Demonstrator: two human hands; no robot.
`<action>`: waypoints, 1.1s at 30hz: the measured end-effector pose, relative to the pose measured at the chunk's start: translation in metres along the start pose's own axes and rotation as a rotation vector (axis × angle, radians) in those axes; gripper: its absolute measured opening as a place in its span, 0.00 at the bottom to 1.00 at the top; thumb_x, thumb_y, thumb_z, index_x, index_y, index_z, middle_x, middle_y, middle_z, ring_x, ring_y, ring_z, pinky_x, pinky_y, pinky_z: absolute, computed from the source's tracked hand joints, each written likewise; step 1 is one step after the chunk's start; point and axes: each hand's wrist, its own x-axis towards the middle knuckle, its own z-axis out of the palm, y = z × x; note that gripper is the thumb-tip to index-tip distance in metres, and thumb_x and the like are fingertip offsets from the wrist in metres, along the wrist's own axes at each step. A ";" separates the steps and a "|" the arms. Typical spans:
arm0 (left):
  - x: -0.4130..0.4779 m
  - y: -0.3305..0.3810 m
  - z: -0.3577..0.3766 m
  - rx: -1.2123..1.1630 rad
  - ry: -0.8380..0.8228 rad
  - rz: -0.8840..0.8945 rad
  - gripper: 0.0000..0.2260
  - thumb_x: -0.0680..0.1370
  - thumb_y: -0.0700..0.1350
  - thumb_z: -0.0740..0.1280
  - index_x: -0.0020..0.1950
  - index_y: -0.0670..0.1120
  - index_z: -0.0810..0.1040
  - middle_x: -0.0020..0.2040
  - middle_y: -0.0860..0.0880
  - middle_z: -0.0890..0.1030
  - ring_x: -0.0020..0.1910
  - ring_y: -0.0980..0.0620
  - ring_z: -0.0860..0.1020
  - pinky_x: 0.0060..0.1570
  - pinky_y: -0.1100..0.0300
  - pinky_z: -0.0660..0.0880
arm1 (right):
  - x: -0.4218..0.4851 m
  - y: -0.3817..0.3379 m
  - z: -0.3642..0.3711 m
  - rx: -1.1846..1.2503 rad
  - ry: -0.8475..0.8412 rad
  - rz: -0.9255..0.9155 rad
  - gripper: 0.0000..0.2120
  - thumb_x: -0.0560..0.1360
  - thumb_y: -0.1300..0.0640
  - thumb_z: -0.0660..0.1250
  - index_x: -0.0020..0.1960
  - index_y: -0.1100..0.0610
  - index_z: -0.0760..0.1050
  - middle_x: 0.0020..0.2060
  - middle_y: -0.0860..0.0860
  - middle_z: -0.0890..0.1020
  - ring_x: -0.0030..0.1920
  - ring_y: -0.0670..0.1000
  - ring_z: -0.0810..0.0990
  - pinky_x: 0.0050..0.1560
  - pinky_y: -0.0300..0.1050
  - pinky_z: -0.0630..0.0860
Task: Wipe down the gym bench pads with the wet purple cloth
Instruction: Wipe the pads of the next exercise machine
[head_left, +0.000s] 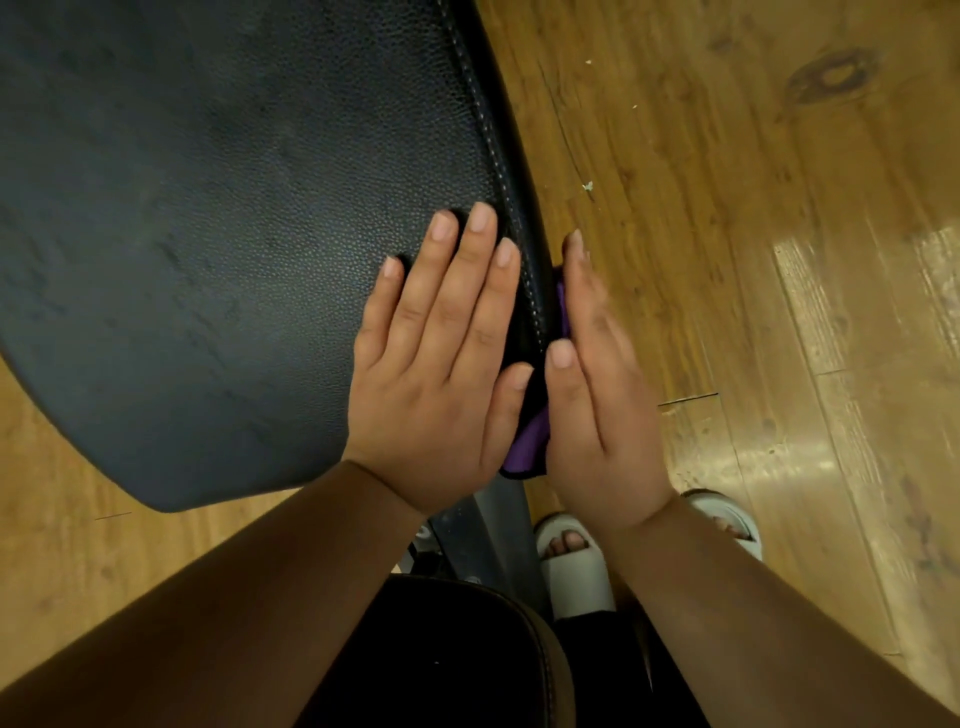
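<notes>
A large black leather bench pad (218, 218) with a stitched seam fills the upper left. My left hand (441, 353) lies flat on its top near the right edge, fingers straight. My right hand (592, 384) presses the purple cloth (530, 441) against the pad's side edge with straight fingers, thumb on top of the seam. Only small parts of the cloth show, between the hands and beside the right fingers. A second black pad (457, 654) sits below, between my forearms.
A grey metal frame bar (483, 525) joins the two pads. Wooden floor (753, 208) surrounds the bench, with small white crumbs on it. My feet in white slippers (571, 566) stand right of the frame.
</notes>
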 end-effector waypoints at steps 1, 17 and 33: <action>0.001 0.000 -0.001 -0.008 -0.007 0.006 0.27 0.81 0.50 0.51 0.76 0.37 0.55 0.76 0.43 0.57 0.76 0.40 0.56 0.75 0.44 0.53 | 0.007 0.001 -0.002 0.016 0.000 -0.009 0.25 0.82 0.58 0.49 0.76 0.68 0.53 0.76 0.60 0.58 0.78 0.53 0.55 0.76 0.47 0.54; 0.000 0.002 0.002 0.027 0.001 0.012 0.27 0.80 0.51 0.49 0.75 0.36 0.56 0.75 0.41 0.59 0.76 0.40 0.57 0.75 0.45 0.52 | -0.002 0.007 0.005 0.162 -0.003 0.070 0.24 0.82 0.59 0.49 0.76 0.65 0.53 0.77 0.57 0.58 0.77 0.49 0.55 0.76 0.43 0.54; -0.002 0.000 0.003 0.037 -0.020 0.001 0.27 0.80 0.52 0.48 0.77 0.40 0.54 0.75 0.40 0.58 0.78 0.47 0.48 0.75 0.46 0.51 | 0.010 0.003 -0.002 0.371 -0.034 0.362 0.23 0.81 0.49 0.52 0.76 0.50 0.60 0.74 0.43 0.64 0.74 0.38 0.60 0.76 0.45 0.56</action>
